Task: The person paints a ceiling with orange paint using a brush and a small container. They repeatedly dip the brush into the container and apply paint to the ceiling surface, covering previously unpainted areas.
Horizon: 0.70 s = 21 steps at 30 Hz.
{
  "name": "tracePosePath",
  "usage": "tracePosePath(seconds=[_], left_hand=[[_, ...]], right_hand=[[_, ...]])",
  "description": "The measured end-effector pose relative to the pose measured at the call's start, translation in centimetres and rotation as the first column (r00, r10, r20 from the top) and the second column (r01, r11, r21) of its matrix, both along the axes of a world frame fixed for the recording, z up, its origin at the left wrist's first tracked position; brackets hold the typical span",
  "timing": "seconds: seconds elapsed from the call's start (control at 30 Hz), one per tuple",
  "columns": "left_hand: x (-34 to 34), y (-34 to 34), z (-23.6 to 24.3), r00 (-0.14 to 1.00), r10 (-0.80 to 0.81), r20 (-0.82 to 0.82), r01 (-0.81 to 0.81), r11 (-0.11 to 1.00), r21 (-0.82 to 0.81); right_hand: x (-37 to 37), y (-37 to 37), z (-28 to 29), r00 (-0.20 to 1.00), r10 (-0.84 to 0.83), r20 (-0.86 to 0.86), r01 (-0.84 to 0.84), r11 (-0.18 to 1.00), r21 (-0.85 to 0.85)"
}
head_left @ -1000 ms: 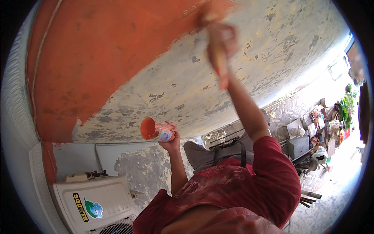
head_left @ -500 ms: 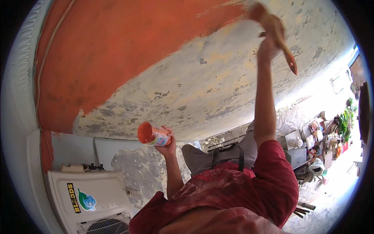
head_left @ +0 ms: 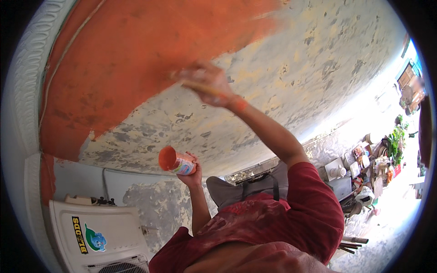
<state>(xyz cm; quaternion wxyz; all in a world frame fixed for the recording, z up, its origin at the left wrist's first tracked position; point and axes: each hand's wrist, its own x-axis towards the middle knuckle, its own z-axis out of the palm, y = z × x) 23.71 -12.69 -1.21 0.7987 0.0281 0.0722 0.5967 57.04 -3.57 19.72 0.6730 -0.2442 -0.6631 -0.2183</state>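
My right hand (head_left: 214,82), blurred by motion, grips a paintbrush (head_left: 195,87) by its wooden handle, up at the border between wet-looking orange paint (head_left: 104,50) and the flaking pale wall surface (head_left: 309,68). The bristles are too smeared to make out. Lower down, my left hand (head_left: 192,175) is wrapped round a plastic container (head_left: 183,164) with a colourful label; it is tilted so that its orange-coated inside shows.
A white outdoor air-conditioning unit (head_left: 109,227) stands at lower left, beside white moulding (head_left: 32,91). A cord (head_left: 68,45) runs across the orange paint. At right are piled household items (head_left: 350,170), green plants (head_left: 397,141) and some bamboo poles (head_left: 353,243).
My right hand with the brush moved to the upper right, then swung down and leftward along the paint's edge. My left hand and container have shifted slightly down and left in view.
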Motion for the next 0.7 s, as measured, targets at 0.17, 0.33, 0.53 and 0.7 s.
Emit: tracePosePath(seconds=[0.17, 0.33, 0.53, 0.7], left_hand=[[-0.5, -0.9, -0.5, 0.998, 0.017, 0.056, -0.016, 1.0, -0.02], [-1.0, -1.7, 0.1, 1.0, 0.025, 0.019, -0.025, 0.999, 0.02], [-1.2, -1.5, 0.0, 0.999, 0.027, 0.026, -0.028, 1.0, 0.007], [-0.7, -1.4, 0.1, 0.998, 0.031, 0.054, -0.03, 0.999, -0.014]], right_hand=[[16.3, -2.1, -1.4, 0.729, -0.008, -0.685, -0.148, 0.975, -0.168], [24.3, -6.5, 2.2, 0.488, -0.347, -0.801, 0.486, 0.87, -0.081], [14.7, -0.7, -1.5, 0.661, -0.501, -0.559, 0.541, 0.834, -0.109], [-1.3, -3.2, -1.4, 0.985, -0.119, -0.129, 0.085, 0.966, -0.243]])
